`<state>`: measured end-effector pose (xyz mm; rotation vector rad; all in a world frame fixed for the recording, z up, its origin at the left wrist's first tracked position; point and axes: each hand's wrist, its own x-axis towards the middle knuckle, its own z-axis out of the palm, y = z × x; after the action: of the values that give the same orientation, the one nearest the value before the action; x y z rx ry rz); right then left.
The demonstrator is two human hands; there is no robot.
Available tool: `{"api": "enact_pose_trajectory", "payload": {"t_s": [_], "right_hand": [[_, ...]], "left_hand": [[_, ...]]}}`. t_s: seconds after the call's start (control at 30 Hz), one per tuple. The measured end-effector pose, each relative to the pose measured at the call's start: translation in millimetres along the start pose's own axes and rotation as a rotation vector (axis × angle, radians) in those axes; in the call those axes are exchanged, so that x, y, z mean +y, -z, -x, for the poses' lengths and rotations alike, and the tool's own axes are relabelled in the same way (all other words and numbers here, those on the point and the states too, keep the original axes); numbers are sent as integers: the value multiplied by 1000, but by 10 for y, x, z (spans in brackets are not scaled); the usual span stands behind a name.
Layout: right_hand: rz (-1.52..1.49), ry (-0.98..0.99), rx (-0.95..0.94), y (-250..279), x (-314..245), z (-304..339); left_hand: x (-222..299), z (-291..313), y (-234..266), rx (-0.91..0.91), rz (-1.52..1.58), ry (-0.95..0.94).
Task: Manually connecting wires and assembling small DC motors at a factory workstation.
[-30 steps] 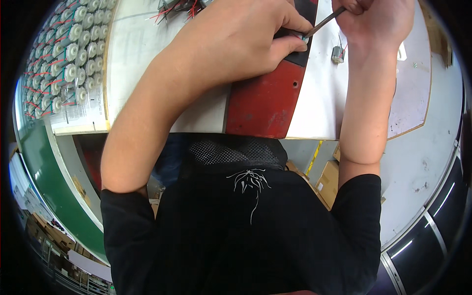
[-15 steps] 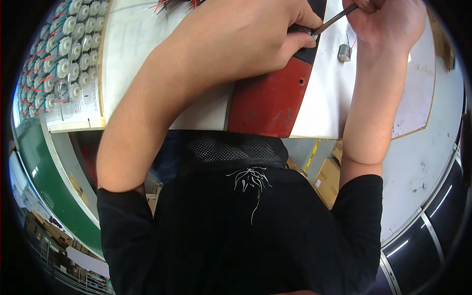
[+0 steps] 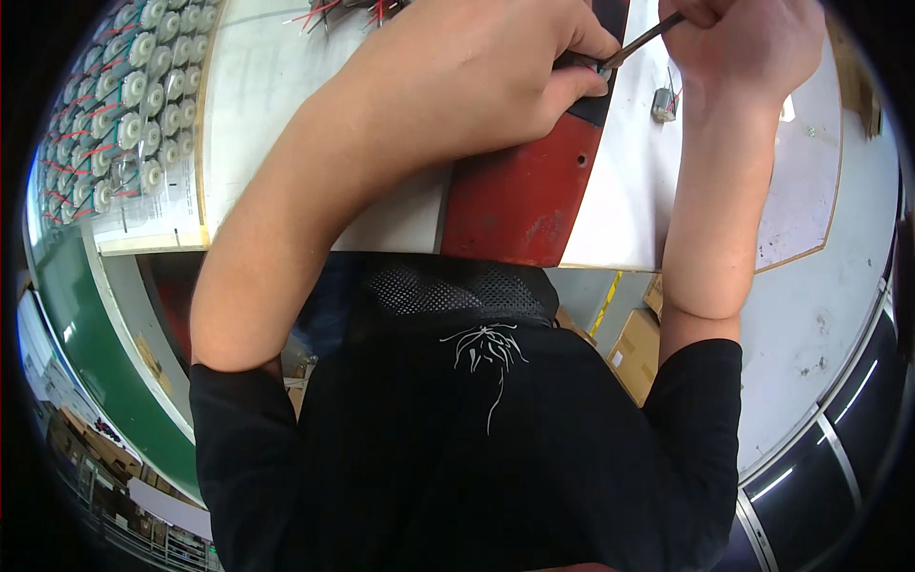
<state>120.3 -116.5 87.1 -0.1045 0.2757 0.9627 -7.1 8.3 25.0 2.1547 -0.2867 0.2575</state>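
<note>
My left hand [image 3: 519, 76] reaches over a red metal base [image 3: 519, 195] with a black upper part. Thumb and index finger pinch a small part [image 3: 604, 71], mostly covered by the fingertips; a bit of bluish-green shows. In my closed right hand [image 3: 748, 43] is a slim dark metal tool [image 3: 646, 42], of a kind I cannot make out. Its tip meets the small part at the left fingertips. A small silver motor [image 3: 664, 105] with thin wire leads lies on the white table beside my right wrist.
Rows of small motors with white round ends and red and green wires [image 3: 133, 95] fill the table's left side. Loose red and black wires [image 3: 334, 11] lie at the far edge of view. Cardboard boxes [image 3: 634, 343] stand below the table at right.
My right hand has shifted slightly left and turned a little, with the tool still in it. The left fingers keep their pinch, moved slightly. The whole view has shifted a little.
</note>
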Motion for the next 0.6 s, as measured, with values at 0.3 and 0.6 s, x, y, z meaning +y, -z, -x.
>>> {"api": "enact_pose_trajectory", "payload": {"t_s": [0.3,0.6], "right_hand": [[1005,11,-529,-37,-1035,703],[2413,593,631,778,-432,1258]], "left_hand": [[-7,-2,30,-6,122,41],[-57,58,-110,134,-103,-43]]}}
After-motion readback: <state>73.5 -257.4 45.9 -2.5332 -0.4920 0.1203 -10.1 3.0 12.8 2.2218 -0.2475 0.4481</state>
